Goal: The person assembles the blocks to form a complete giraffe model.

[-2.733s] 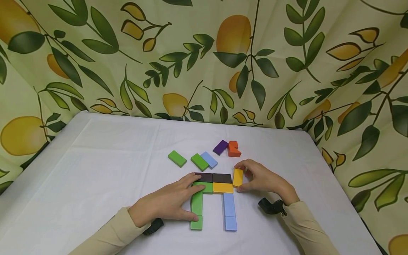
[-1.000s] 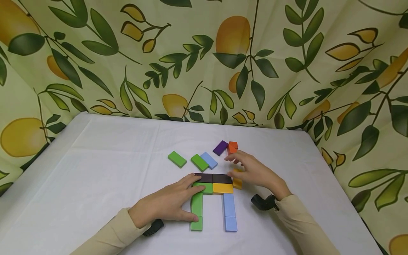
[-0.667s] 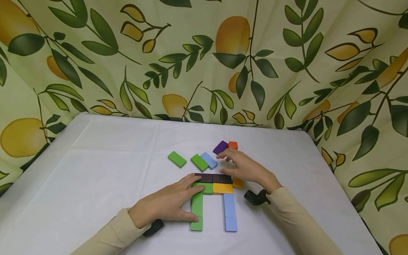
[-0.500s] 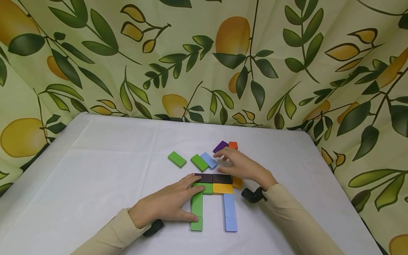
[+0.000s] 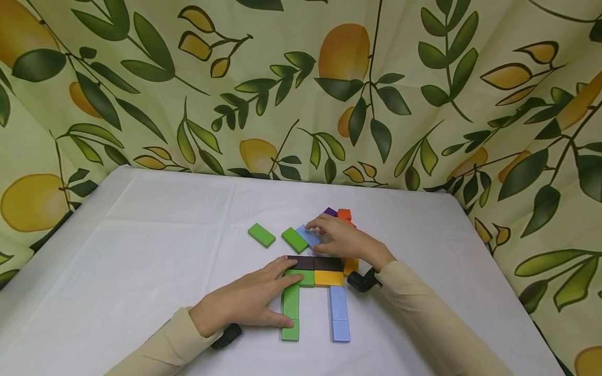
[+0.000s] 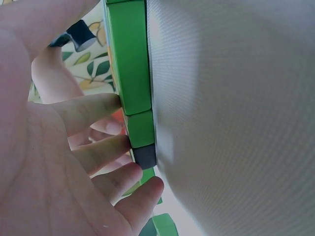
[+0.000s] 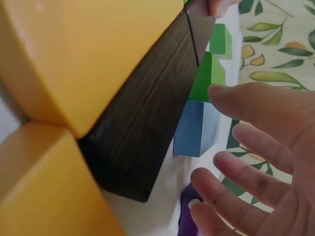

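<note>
A flat block figure lies on the white tablecloth: two dark brown blocks on top, a green and a yellow block below, a green leg and a light blue leg. Another yellow block stands at its right end. My left hand rests flat on the green blocks, fingers straight. My right hand hovers with spread fingers over a loose light blue block; I cannot tell whether it touches it.
Two loose green blocks lie left of the light blue one. A purple block and an orange block sit behind my right hand. A leaf-and-lemon curtain surrounds the table's back and sides.
My right hand let go of the yellow block at the figure's right end and moved back and left, over to the loose light blue block. My left hand stayed put.
</note>
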Demonstrator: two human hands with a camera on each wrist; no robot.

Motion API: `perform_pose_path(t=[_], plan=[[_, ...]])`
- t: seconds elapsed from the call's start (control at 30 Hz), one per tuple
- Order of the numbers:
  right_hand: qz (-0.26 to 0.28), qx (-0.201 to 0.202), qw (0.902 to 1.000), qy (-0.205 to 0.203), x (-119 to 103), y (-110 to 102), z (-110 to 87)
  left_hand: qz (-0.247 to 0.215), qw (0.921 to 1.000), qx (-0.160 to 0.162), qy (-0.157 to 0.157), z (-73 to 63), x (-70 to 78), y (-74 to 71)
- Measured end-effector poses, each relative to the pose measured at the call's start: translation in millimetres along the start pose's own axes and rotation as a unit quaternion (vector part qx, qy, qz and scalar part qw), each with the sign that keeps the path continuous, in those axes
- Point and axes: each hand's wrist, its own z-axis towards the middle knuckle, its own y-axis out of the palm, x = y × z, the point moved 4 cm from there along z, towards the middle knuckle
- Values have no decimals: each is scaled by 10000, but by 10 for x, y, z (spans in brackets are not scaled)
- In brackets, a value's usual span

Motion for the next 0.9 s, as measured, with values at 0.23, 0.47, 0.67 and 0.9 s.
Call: perform_pose_path(t=[0.23,0.47,0.67,0.9], plan=[[-182,-164,9997,24,-17,29,69,-15,10000,12,32,0,-1,0],[-256,-316,9992,66,-21,50,133,-21,10000,-17,-25,6,-3,3],[-267,-552,9980,148,-32,63,177,15,10000,-16,-50,3,-3,4],[-340,-587,9974,230,-28,49,181,86,10000,-11,-49,1,3,2]])
